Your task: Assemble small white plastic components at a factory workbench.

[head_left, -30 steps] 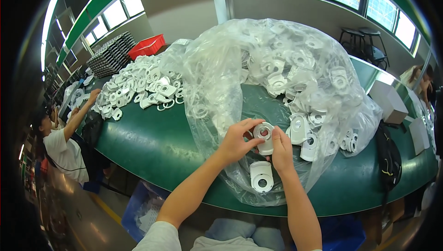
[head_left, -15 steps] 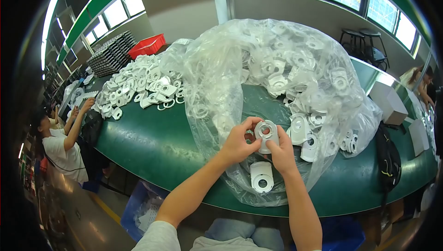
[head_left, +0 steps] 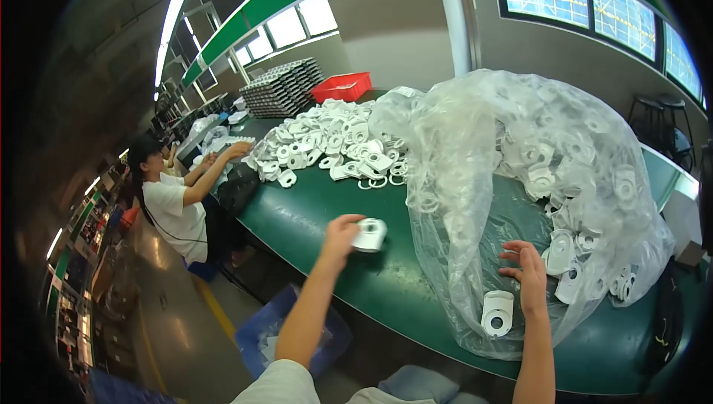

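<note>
My left hand (head_left: pixel 340 239) grips a white plastic part with a round hole (head_left: pixel 368 241), holding it by its left side over the bare green table between the loose pile and the bag. Apart from it, my right hand (head_left: pixel 529 276) is empty, its fingers spread and bent above the edge of a clear plastic bag (head_left: pixel 449 181). Just left of that wrist a single white part (head_left: pixel 498 301) lies flat on the bag film, its ring end toward me. Many similar white parts (head_left: pixel 562 252) fill the bag and spill toward its mouth.
A loose pile of white parts (head_left: pixel 327 134) covers the table's far left, before a red crate (head_left: pixel 343 88) and stacked grey trays (head_left: pixel 280 90). Another person (head_left: pixel 174 200) works at the left. A blue bin (head_left: pixel 332 327) stands below the table's edge; a dark bag (head_left: pixel 666 315) lies far right.
My hands have come apart: the left carried the white part leftward out of the bag's mouth, while the right let go and opened. The view has swung left.
</note>
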Motion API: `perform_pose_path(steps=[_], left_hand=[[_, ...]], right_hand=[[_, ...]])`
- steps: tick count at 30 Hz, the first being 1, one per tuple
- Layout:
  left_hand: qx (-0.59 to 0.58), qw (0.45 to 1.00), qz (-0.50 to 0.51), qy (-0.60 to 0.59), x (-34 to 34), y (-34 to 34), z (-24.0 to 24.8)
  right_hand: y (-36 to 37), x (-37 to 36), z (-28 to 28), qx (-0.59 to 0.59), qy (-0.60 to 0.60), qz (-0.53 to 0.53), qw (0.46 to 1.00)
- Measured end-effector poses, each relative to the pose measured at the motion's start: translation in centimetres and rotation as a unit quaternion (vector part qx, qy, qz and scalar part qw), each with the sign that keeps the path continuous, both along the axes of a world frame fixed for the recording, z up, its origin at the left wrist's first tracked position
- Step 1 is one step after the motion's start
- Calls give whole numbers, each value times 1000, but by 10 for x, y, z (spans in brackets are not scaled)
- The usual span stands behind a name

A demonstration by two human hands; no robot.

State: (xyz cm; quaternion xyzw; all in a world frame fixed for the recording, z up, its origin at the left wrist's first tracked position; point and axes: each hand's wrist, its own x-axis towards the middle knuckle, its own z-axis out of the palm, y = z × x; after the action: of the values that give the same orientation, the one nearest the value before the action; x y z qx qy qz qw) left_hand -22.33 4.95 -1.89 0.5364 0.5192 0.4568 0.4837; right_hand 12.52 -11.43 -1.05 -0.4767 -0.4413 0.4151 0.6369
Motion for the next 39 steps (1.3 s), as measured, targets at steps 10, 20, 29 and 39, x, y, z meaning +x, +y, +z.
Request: perform_pose_path(steps=[10,20,29,39], left_hand=[[338,868,88,353,-48,90,11],[416,784,-47,458,65,98,-12],[335,732,9,593,30,156,-1],[367,749,27,550,24,152,9]], right_hand=[[4,-4,-7,-3,-10,-8,1000],[7,-1,-19,-4,-8,21,1000],[10,3,-17,-24,-10,12,1000],[14,1,-17,-39,-6,-1,999]])
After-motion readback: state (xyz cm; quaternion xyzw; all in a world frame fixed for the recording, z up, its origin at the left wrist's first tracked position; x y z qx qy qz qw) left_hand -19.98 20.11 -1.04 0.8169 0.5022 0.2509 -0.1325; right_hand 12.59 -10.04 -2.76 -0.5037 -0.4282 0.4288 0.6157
